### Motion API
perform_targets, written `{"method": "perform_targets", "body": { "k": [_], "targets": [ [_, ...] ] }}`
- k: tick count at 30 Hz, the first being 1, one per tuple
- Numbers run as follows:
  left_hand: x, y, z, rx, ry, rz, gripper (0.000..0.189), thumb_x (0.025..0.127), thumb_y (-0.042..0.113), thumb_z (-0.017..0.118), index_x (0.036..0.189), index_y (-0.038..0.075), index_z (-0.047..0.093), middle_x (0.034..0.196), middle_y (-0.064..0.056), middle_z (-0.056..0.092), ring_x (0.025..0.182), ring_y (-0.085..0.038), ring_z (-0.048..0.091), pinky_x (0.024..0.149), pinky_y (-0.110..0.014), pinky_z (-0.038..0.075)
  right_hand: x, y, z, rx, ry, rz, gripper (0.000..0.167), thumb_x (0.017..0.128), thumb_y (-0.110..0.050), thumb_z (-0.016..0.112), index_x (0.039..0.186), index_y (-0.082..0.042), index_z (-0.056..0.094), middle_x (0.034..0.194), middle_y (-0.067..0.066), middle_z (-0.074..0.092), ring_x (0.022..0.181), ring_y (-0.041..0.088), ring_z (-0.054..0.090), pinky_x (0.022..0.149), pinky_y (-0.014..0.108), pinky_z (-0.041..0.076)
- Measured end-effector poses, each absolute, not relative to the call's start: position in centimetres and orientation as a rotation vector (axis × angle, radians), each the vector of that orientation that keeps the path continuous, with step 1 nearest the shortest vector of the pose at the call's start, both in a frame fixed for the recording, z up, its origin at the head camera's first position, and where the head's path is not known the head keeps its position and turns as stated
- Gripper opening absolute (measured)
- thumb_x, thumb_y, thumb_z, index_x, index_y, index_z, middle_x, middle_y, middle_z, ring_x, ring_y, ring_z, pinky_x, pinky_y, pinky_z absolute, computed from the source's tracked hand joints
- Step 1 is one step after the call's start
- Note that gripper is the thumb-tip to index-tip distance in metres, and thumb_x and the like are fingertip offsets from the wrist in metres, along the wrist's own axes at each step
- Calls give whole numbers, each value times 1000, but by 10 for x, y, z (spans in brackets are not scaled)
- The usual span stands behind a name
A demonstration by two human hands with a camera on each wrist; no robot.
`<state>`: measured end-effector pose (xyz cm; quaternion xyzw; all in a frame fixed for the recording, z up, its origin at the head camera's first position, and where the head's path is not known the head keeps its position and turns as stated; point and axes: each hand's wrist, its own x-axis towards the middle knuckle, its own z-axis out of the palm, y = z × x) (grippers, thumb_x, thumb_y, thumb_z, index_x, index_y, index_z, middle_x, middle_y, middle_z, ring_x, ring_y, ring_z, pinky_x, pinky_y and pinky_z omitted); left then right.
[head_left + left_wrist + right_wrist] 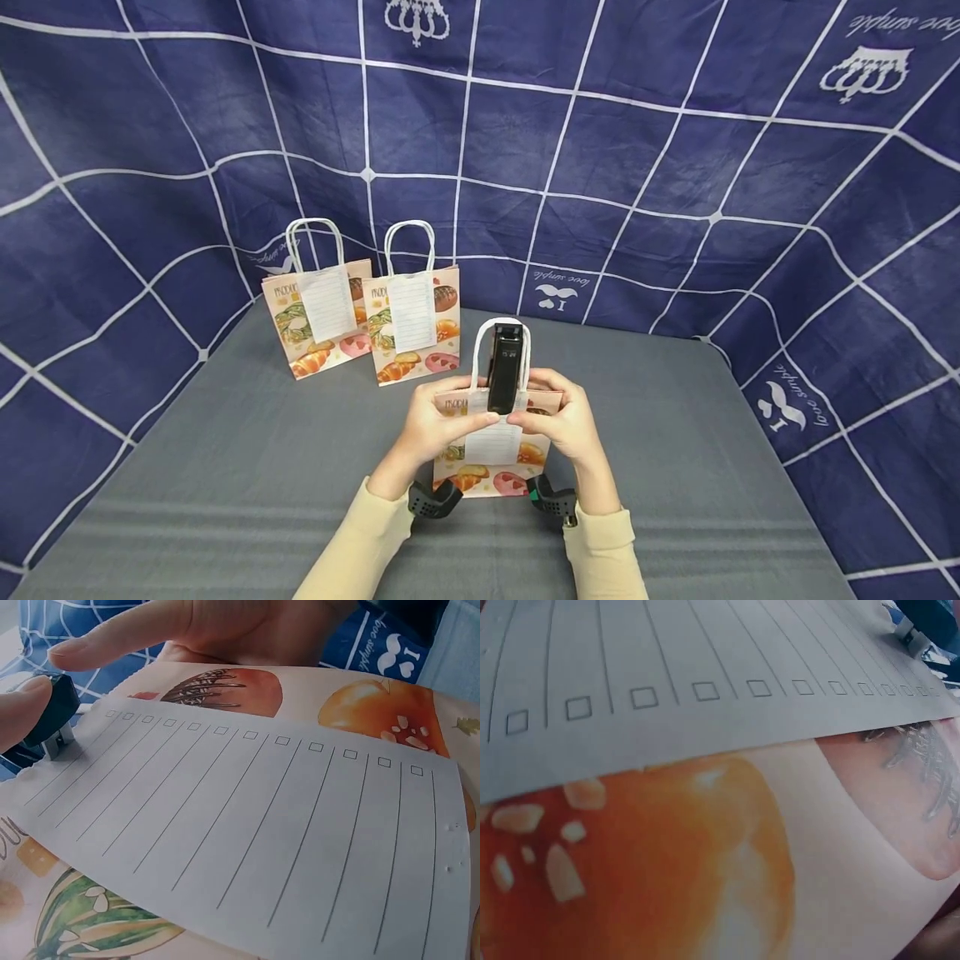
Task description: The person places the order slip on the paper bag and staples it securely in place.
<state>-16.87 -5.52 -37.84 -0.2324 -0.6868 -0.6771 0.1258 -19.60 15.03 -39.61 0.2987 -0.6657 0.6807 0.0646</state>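
Observation:
A paper bag [487, 482] printed with breads, with white twisted handles, stands before me between both hands. A lined white slip [491, 446] with small checkboxes lies against its front. At the bag's top edge, a black stapler [506, 371] points nose down over the slip; its nose also shows in the left wrist view [56, 720]. My left hand [429, 421] holds the stapler, thumb on its nose and fingers behind the bag. From the other side my right hand [566, 421] grips it too, its thumb tip at the nose. The fingers behind are mostly hidden.
Two similar bags, one at the far left [300, 354] and one beside it [386, 367], stand upright with lined slips on their fronts. They rest on a grey cloth-covered table [675, 467]. A blue curtain [637, 150] with white lines hangs behind and at both sides.

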Motion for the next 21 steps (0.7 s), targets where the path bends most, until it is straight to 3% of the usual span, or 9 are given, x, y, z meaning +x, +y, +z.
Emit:
{"method": "perform_targets", "body": {
  "k": [4,11,15,21],
  "targets": [
    [-168,-56,-377,-700,-2020,-1957,36,67,-8,78,101,-9,68,98,-19,68,94,-14,63,74,-34,54,-193,149,-393,883,-2041,2002,40,68,11,77,104,-3,66,95,-2,70,81,17,69,54,36,55],
    [-166,-56,-374,-709,-2049,-1951,35,68,-6,78,102,-8,68,99,-17,69,95,-15,63,78,-34,52,-193,150,-392,912,-2007,1983,47,64,8,81,107,-6,67,95,0,70,82,16,68,68,30,55],
    [-166,-55,-373,-736,-2049,-1927,35,68,-7,78,102,-8,68,99,-17,69,96,-17,63,83,-35,50,-191,150,-393,857,-2028,1991,45,65,9,80,105,-6,68,94,-2,70,83,17,68,70,30,55],
    [-171,-57,-384,-741,-2060,-1931,36,71,-4,78,105,-4,68,102,-13,69,99,-18,62,90,-39,45,-189,146,-394,846,-2043,1930,36,68,11,77,101,6,66,93,-3,69,85,16,67,73,32,54]
  ]
}}
